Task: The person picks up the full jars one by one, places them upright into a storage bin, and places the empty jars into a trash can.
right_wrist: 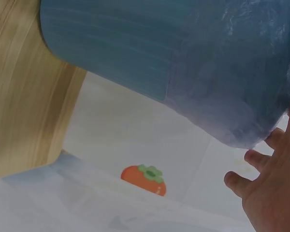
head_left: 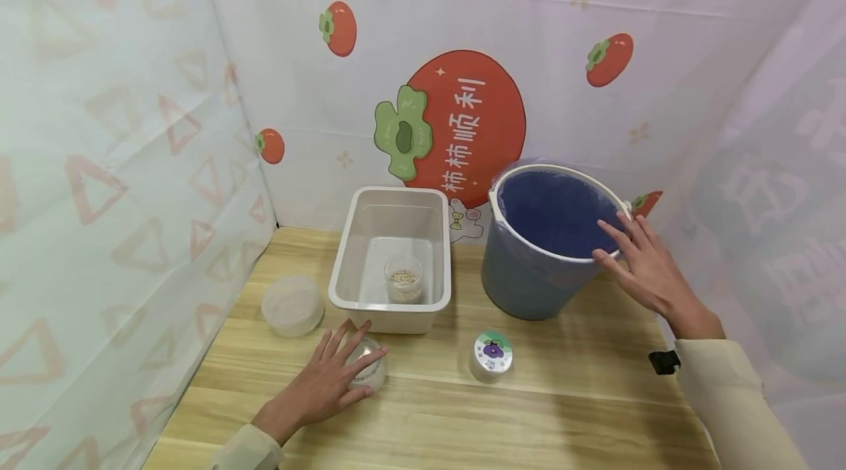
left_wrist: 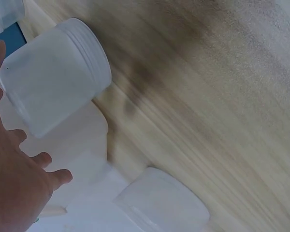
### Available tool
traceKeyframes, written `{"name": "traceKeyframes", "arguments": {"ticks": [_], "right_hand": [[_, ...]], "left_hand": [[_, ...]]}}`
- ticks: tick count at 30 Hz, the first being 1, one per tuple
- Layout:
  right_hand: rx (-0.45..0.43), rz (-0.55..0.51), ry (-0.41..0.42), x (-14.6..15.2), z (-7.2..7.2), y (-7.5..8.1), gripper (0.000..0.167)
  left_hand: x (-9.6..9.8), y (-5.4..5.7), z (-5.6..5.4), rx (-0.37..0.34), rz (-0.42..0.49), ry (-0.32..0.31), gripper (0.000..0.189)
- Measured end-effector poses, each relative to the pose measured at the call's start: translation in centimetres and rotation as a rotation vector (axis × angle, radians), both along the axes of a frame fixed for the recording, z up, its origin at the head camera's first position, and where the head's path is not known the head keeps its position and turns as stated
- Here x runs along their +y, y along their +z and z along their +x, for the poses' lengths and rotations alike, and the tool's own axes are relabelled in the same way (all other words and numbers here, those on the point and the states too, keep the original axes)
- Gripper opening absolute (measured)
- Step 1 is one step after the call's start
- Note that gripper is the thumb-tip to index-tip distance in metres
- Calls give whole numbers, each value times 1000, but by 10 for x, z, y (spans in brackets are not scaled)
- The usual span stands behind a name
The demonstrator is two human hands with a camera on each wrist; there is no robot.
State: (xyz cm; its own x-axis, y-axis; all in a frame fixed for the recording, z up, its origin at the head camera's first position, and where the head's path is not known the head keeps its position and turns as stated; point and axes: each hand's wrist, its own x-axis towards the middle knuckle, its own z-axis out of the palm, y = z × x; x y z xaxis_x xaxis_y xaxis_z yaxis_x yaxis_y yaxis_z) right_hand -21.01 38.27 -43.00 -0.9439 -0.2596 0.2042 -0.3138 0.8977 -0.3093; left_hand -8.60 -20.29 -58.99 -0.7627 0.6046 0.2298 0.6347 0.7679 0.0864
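Note:
My left hand (head_left: 324, 385) hovers with spread fingers over a small clear jar (head_left: 371, 374) on the table. In the left wrist view the same jar (left_wrist: 58, 75) stands right beside the fingertips. My right hand (head_left: 644, 268) is at the right rim of a blue bucket (head_left: 529, 275) lined with a clear plastic bag. Its fingers are apart, some reaching over the rim. From the right wrist, the bagged edge of the bucket (right_wrist: 222, 96) overlaps the fingertips of that hand (right_wrist: 275, 188).
A white rectangular basin (head_left: 344, 264) at the back holds a clear cup of pale grains (head_left: 405, 280). Left of it sits a translucent round tub (head_left: 293, 306). A jar with a purple-and-green printed lid (head_left: 492, 356) stands before the bucket. Printed cloth walls (head_left: 297, 51) enclose the wooden table (head_left: 449, 426).

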Motion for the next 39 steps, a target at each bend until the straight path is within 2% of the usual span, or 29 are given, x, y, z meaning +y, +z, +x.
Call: {"name": "traceKeyframes", "arguments": {"ticks": [13, 20, 29, 34, 39], "right_hand": [[5, -21, 5, 0, -2, -9, 69], [4, -27, -1, 0, -1, -9, 69], [-1, -40, -5, 0, -1, -9, 69], [-4, -41, -5, 1, -2, -9, 69], [-5, -38, -6, 1, -2, -10, 69]], "left_hand": [[2, -15, -3, 15, 45, -5, 73], [0, -18, -3, 30, 52, -20, 75], [0, -20, -5, 34, 109, -42, 80], [3, -16, -5, 21, 126, -45, 79], [9, -1, -3, 7, 125, -44, 81]]}}
